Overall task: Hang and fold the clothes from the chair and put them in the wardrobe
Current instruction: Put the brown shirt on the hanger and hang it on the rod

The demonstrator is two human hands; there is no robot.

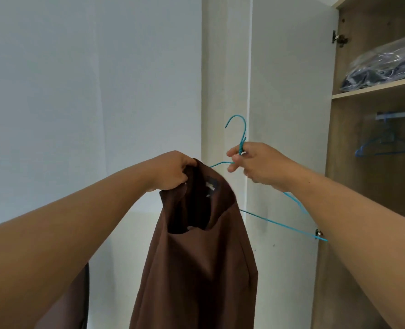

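Brown garment (196,269) hangs limp, bunched at its collar up top, neck opening gaping dark. One end of the teal wire hanger (268,219) is tucked into that collar, hook upright; wardrobe (353,210) stands open alongside.

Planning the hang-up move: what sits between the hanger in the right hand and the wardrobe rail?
In the head view, only the open wardrobe door edge stands between the teal hanger in the right hand and the rail, where blue hangers already hang.

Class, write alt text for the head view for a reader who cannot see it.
A person's left hand holds up a brown garment by its collar while the right hand grips a teal wire hanger at its neck. At right, an open wardrobe shows hangers on its rail.
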